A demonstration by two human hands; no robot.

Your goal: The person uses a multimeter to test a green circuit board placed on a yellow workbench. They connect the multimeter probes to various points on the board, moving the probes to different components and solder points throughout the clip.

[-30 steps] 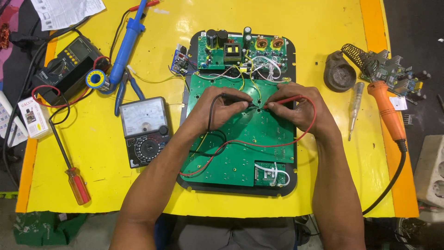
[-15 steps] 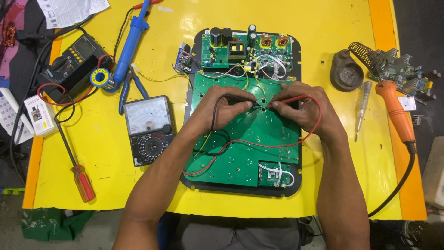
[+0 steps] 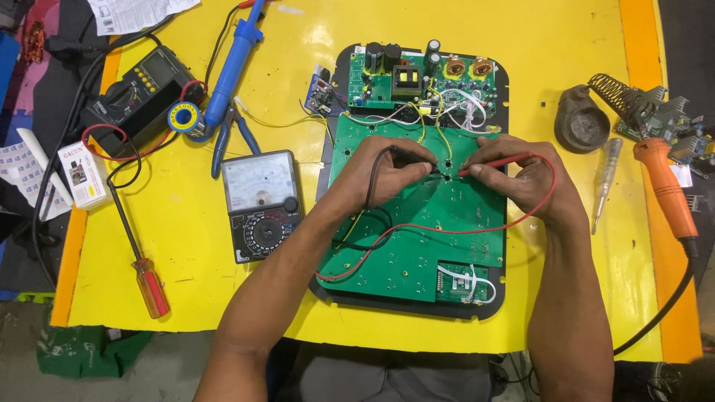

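Left hand (image 3: 391, 175) pinches black probe (image 3: 417, 158), right hand (image 3: 521, 175) pinches red probe (image 3: 495, 162), tips meeting on green circuit board (image 3: 417, 246) beneath both hands; probes light, stiff, grip by handles; board looks fragile; analog meter (image 3: 261, 202) left of left hand

Probe tips too small to tell, green board (image 3: 417, 246) partly hidden under hands, paper sheet (image 3: 138, 11) cut by top edge

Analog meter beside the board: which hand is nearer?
Left. The left hand is on the green board just beside the analog meter; the right hand is farther across.
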